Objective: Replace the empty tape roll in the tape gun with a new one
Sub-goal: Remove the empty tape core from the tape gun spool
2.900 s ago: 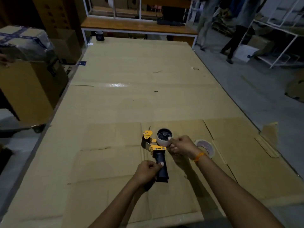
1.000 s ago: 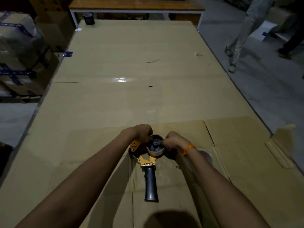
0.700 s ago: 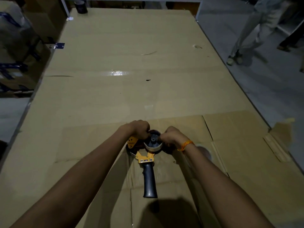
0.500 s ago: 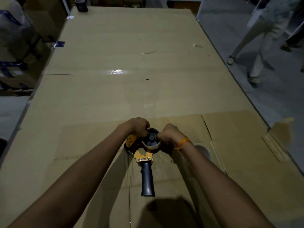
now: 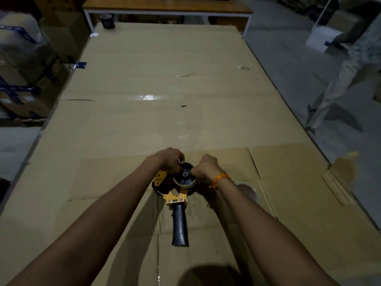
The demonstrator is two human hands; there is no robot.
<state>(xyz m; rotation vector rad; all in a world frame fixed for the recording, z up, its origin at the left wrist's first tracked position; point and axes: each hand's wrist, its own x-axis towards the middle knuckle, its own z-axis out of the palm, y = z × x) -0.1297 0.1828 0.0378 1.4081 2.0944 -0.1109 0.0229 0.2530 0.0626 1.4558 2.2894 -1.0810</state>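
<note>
A tape gun with a dark handle and yellow frame lies flat on the cardboard, handle toward me. On its black hub sits an empty pale cardboard roll core. My left hand grips the core's left rim, above the yellow blade guard. On the core's right rim my right hand is closed, an orange band on its wrist. A new roll of tape lies flat just right of my right forearm, partly hidden by it.
The big table is covered with cardboard sheets. A dark cup stands at its far left corner. Wrapped boxes are stacked on the left. A person walks on the floor to the right. A wooden bench stands behind.
My left hand left the handle and moved up to the roll core, so both hands now hold it. The gun lies flat. The person on the right has walked nearer.
</note>
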